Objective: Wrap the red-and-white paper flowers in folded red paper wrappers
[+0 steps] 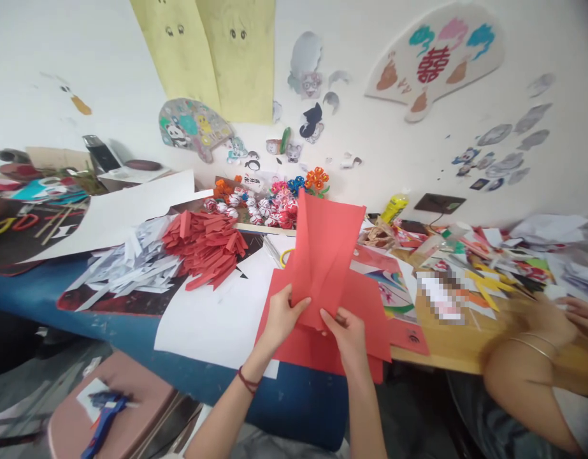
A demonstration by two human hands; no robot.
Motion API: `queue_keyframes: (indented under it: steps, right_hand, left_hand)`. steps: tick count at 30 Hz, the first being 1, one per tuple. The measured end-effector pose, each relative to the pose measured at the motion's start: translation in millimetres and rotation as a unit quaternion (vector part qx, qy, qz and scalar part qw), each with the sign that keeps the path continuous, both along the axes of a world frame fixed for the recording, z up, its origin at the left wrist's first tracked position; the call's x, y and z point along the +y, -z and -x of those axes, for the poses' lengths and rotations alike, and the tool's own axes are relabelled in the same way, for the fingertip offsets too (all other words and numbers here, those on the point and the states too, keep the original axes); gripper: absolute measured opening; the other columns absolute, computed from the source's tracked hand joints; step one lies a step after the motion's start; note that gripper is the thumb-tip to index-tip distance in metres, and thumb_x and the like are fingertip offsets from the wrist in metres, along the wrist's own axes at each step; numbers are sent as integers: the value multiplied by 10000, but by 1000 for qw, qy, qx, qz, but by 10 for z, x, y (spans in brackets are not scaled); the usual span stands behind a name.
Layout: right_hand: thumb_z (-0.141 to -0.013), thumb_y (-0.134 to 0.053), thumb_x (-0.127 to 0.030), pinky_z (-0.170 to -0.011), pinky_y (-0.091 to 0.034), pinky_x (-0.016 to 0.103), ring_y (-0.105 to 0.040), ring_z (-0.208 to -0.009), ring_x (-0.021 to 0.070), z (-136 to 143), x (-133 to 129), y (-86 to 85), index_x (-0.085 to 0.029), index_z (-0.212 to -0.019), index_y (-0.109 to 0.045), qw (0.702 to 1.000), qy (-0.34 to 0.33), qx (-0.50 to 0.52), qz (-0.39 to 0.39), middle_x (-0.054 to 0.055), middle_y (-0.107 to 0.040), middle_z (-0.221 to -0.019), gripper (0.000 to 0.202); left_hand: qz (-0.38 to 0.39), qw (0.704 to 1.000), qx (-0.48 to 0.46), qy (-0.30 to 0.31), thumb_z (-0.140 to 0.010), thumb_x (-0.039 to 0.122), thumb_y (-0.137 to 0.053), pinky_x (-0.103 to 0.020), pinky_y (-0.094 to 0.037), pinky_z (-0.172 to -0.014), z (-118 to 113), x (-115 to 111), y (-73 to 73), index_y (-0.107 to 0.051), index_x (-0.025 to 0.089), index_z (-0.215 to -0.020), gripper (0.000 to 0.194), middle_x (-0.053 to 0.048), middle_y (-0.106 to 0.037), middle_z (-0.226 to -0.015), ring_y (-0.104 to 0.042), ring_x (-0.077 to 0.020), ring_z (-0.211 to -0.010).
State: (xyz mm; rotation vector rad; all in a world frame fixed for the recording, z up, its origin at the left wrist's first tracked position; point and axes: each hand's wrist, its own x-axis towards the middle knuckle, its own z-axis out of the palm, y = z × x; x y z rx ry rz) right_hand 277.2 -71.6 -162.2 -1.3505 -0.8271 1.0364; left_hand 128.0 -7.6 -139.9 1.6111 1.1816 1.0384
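Observation:
Both hands hold up a red sheet of paper (329, 248) by its lower edge, with a fold running up its left part. My left hand (285, 313) pinches the lower left corner, thumb in front. At the bottom right, my right hand (347, 328) grips the same sheet between thumb and fingers. Flat beneath it lie larger red sheets (370, 306) on the table. White paper (202, 325) spreads to the left under them. A yellow scissor handle (285, 257) peeks out just behind the held sheet.
Piles of white strips (136, 261) and red strips (205, 245) lie left. Paper flowers (269, 207) stand by the wall. A blue glue gun (105, 424) rests on a pink stool (136, 389). At right, another person's hands (556, 319) are near paper scraps (489, 280).

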Motion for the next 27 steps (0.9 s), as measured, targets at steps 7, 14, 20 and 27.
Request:
queue_keyframes:
  steps: [7,14,20,27]
  right_hand:
    - [-667,-820,-508,-529,-548,299,-673,-588,203,-126,-18,309,-148,-871,-725,996,81,-11,20,46,-746,-755,425]
    - [-621,-842,-531,-548,-550,300,-691,-595,221,-222,-37,416,-131,-910,-715,994,62,-29,91,59,-741,-713,510]
    - [-622,-822,-565,-541,-518,299,-649,-555,206,-170,-66,367,-136,-945,-718,990,59,-81,103,62,-737,-707,547]
    - [-749,-624,-700,-547,-447,306,-647,-538,242,-163,-139,263,-202,-735,-679,922,-20,-333,195,28,-653,-512,501]
  left_hand:
    - [-29,990,131,31,-842,283,-657,-252,-426,-607,-81,-35,56,-634,167,-1037,228,0,-671,-774,-577,-142,-624]
    - [-80,959,147,-231,-954,316,-517,-239,-478,-669,1142,-894,564,-683,216,-1058,220,-20,-744,-844,-655,-141,-695]
    - [153,690,460,-537,-941,376,-431,-333,-455,-668,2934,-1565,1386,-633,198,-1214,383,-112,-706,-988,-659,-272,-827]
    - [307,663,525,-437,-876,395,-468,-473,-451,-810,3672,-1657,1954,-554,91,-1257,496,-237,-638,-1145,-590,-388,-1073]
